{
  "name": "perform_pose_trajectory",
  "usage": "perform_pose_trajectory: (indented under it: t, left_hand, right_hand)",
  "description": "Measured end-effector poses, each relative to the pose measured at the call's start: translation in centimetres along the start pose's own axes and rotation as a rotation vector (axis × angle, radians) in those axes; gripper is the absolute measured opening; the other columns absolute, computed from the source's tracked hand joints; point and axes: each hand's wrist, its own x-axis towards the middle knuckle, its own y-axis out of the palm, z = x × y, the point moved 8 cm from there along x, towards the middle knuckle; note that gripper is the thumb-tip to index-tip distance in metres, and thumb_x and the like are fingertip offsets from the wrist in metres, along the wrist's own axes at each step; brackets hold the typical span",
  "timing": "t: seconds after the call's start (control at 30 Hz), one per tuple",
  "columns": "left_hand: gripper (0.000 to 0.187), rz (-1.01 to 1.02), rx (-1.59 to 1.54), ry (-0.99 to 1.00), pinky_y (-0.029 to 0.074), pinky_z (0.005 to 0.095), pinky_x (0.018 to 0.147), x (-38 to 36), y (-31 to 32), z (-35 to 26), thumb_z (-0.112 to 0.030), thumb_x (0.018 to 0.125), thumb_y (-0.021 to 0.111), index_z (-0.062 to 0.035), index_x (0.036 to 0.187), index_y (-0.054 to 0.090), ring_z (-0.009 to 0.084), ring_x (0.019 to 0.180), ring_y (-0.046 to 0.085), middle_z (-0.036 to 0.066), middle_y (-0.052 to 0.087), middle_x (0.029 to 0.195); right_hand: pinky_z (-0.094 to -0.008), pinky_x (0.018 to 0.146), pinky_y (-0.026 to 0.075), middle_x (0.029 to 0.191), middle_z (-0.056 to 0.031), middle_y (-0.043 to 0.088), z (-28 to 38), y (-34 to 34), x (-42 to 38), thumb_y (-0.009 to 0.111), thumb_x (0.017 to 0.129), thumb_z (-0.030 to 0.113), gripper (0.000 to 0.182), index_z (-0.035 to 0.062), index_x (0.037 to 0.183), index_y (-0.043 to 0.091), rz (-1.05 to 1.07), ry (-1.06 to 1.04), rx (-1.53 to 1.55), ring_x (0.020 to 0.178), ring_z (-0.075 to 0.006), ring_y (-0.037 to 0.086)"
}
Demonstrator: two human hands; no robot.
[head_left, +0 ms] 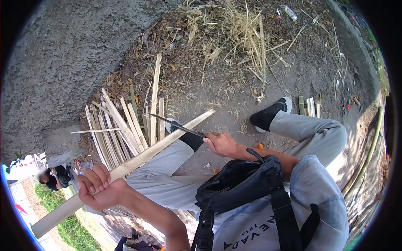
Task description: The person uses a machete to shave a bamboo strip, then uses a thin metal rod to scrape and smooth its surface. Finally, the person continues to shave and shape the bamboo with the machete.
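I have the left hand (98, 188) clenched around a long pale bamboo strip (155, 149), which runs slantwise across the near left part of the ground (226, 97), one end behind the fist and the other pointing out past the shin. The right hand (221, 144) grasps the handle of a knife (167, 121), whose dark blade crosses the strip near its far end; from here I cannot tell whether the edge touches it. At the left edge of the ground, beside the rough concrete (75, 62), I see a fanned bundle of split strips (119, 125), with one thin piece (95, 131) lying across it. A taller strip (156, 81) sticks out beyond the rest. Toward the ground's far edge I make out a tangle of dry fibres (238, 31), and near its far right corner a clear plastic bottle (289, 13). A few short pieces (310, 107) sit just beside the right foot (269, 117), and a black bag (247, 184) hangs against the person's body.
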Motion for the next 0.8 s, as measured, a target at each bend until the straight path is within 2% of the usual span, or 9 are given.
perform_pose_trajectory:
  t: [0.03, 0.17, 0.33, 0.43, 0.53, 0.57, 0.63, 0.73, 0.8]
  left_hand:
    - [0.034, 0.001, 0.013, -0.007, 0.012, 0.0222, 0.037, 0.0, 0.0, 0.1, -0.017, 0.083, 0.049, -0.0185, 0.058, 0.026, 0.0069, 0.036, 0.017, -0.003, 0.023, 0.046]
    - [0.034, -0.006, 0.030, 0.003, 0.014, 0.0222, 0.038, 0.3, -0.2, 0.1, -0.017, 0.084, 0.048, -0.0186, 0.057, 0.026, 0.0071, 0.037, 0.018, -0.003, 0.022, 0.046]
    - [0.034, -0.032, 0.027, -0.006, 0.013, 0.0224, 0.038, 0.5, -0.2, 0.1, -0.016, 0.084, 0.048, -0.0185, 0.058, 0.026, 0.0072, 0.038, 0.017, -0.003, 0.022, 0.046]
    - [0.034, 0.006, 0.016, 0.005, 0.012, 0.0224, 0.038, -0.9, 1.2, -0.2, -0.016, 0.084, 0.048, -0.0183, 0.058, 0.026, 0.0072, 0.037, 0.017, -0.003, 0.023, 0.046]
    - [0.033, 0.033, -0.008, 0.024, 0.011, 0.0222, 0.037, -2.0, 2.8, -0.2, -0.017, 0.084, 0.049, -0.0178, 0.059, 0.027, 0.0072, 0.037, 0.017, -0.002, 0.025, 0.044]
    - [0.033, 0.046, -0.014, 0.012, 0.011, 0.0223, 0.037, -2.2, 3.4, -0.1, -0.017, 0.084, 0.049, -0.0176, 0.059, 0.027, 0.0073, 0.037, 0.017, -0.002, 0.025, 0.044]
    - [0.032, 0.071, -0.025, -0.002, 0.011, 0.0223, 0.038, -2.7, 4.3, 0.0, -0.017, 0.084, 0.049, -0.0174, 0.060, 0.028, 0.0075, 0.036, 0.018, -0.001, 0.025, 0.044]
    - [0.031, 0.097, -0.034, 0.002, 0.012, 0.0223, 0.038, -3.7, 5.5, -0.2, -0.017, 0.084, 0.049, -0.0171, 0.060, 0.029, 0.0076, 0.036, 0.018, -0.001, 0.025, 0.044]
    - [0.030, 0.106, -0.019, 0.015, 0.012, 0.0224, 0.038, -4.3, 5.8, -0.4, -0.017, 0.084, 0.049, -0.0168, 0.061, 0.029, 0.0075, 0.037, 0.018, -0.001, 0.025, 0.044]
  right_hand:
    - [-0.0546, 0.068, 0.050, 0.080, -0.0240, 0.065, 0.1, 0.2, -0.2, 0.041, 0.100, 0.037, 0.041, 0.0011, 0.094, 0.060, -0.023, -0.023, 0.028, 0.075, -0.0450, 0.063]
    - [-0.0545, 0.068, 0.050, 0.079, -0.0248, 0.065, -6.4, 1.9, 0.0, 0.040, 0.100, 0.037, 0.043, 0.0004, 0.094, 0.060, 0.112, 0.216, -0.148, 0.076, -0.0448, 0.064]
    - [-0.0539, 0.069, 0.051, 0.078, -0.0253, 0.065, -2.7, 0.4, -0.5, 0.037, 0.101, 0.036, 0.043, -0.0003, 0.094, 0.060, 0.146, 0.259, -0.200, 0.076, -0.0447, 0.064]
    - [-0.0533, 0.066, 0.051, 0.073, -0.0254, 0.064, 2.5, -1.6, 0.1, 0.038, 0.100, 0.035, 0.044, -0.0013, 0.091, 0.060, 0.137, 0.165, -0.106, 0.068, -0.0448, 0.063]
    - [-0.0532, 0.066, 0.051, 0.072, -0.0249, 0.064, 9.0, -4.4, 0.3, 0.038, 0.101, 0.034, 0.043, -0.0015, 0.092, 0.061, 0.054, -0.074, 0.003, 0.065, -0.0448, 0.063]
    - [-0.0531, 0.067, 0.051, 0.075, -0.0258, 0.064, 9.0, -4.2, 0.2, 0.038, 0.101, 0.035, 0.043, -0.0012, 0.095, 0.061, 0.095, -0.035, 0.000, 0.069, -0.0450, 0.063]
    - [-0.0528, 0.070, 0.052, 0.083, -0.0276, 0.064, 8.5, -3.7, -0.1, 0.037, 0.101, 0.035, 0.043, -0.0006, 0.100, 0.061, 0.176, 0.045, -0.001, 0.076, -0.0455, 0.064]
    - [-0.0520, 0.069, 0.053, 0.081, -0.0273, 0.064, -0.2, -1.6, -0.8, 0.037, 0.101, 0.036, 0.042, 0.0003, 0.101, 0.061, 0.171, 0.349, -0.229, 0.074, -0.0462, 0.064]
    - [-0.0523, 0.069, 0.053, 0.077, -0.0263, 0.064, -3.0, -2.0, -0.9, 0.038, 0.101, 0.036, 0.042, 0.0006, 0.101, 0.061, 0.165, 0.345, -0.248, 0.074, -0.0464, 0.064]
